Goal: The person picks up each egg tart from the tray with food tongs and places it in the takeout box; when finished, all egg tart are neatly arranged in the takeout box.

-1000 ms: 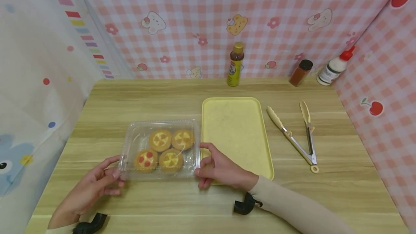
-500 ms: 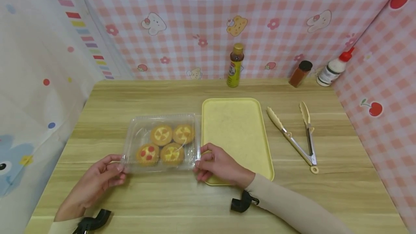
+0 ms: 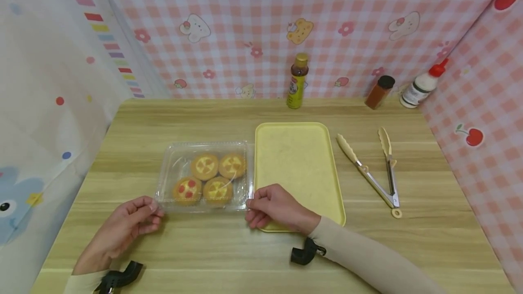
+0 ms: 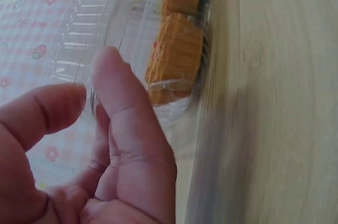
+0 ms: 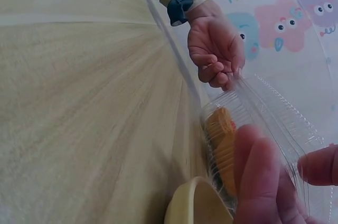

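A clear plastic clamshell box (image 3: 173,160) with several round pastries (image 3: 204,167) inside lies on the wooden table, its lid down. Three pastries have a pale wedge pattern on top; one shows red spots (image 3: 188,189). At the box's near left corner, my left hand (image 3: 130,221) pinches the rim between thumb and fingers. My right hand (image 3: 279,208) pinches the near right corner and overlaps a yellow tray (image 3: 294,158). In the left wrist view, the thumb (image 4: 119,92) lies against the clear rim. The right wrist view shows the box's edge (image 5: 274,123) between thumb and fingers.
Tongs (image 3: 372,176) lie spread to the right of the tray. At the back stand a yellow-labelled bottle (image 3: 296,85), a black-capped spice jar (image 3: 380,92) and a white bottle (image 3: 418,87) with a red cap. Patterned cloth surrounds the table (image 3: 196,257) at the back and sides.
The box has shifted away from the person and slightly right, with both hands gripping it. Tray, tongs and bottles have stayed in place.
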The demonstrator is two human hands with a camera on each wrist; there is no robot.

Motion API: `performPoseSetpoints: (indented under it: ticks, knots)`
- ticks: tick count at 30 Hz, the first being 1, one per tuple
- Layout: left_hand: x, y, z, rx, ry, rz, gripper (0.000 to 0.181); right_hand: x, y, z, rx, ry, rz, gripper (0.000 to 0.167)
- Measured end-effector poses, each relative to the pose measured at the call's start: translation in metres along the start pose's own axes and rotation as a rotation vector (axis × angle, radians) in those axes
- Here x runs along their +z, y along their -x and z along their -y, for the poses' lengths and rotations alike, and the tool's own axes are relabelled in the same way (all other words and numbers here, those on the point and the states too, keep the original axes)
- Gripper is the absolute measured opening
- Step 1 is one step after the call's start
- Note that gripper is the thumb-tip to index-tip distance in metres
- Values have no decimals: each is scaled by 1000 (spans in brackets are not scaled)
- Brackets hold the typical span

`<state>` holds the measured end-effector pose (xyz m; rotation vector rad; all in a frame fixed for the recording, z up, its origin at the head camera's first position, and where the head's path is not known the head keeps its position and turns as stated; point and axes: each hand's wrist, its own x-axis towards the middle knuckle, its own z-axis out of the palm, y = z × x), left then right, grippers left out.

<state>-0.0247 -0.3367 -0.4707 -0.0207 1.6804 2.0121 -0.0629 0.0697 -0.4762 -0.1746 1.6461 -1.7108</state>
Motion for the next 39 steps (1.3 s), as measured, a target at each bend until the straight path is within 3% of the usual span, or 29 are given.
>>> performPoseSetpoints:
  ticks: [8, 20, 32, 36, 39]
  knots:
    - [-2, -2, 0, 26, 69, -13, 24, 3, -1, 0, -4, 32, 15, 24]
    - [1, -5, 0, 21, 32, -58, 23, 5, -4, 0, -36, 29, -11, 22]
    - [-4, -5, -4, 16, 7, 4, 24, -14, -1, 6, -6, 110, 62, 26]
    - [-7, -4, -9, -3, -89, -26, 20, -26, 5, 12, -28, 147, 33, 26]
    - [-7, -4, -22, -16, -309, -90, 21, -38, 16, 19, -63, 238, 6, 31]
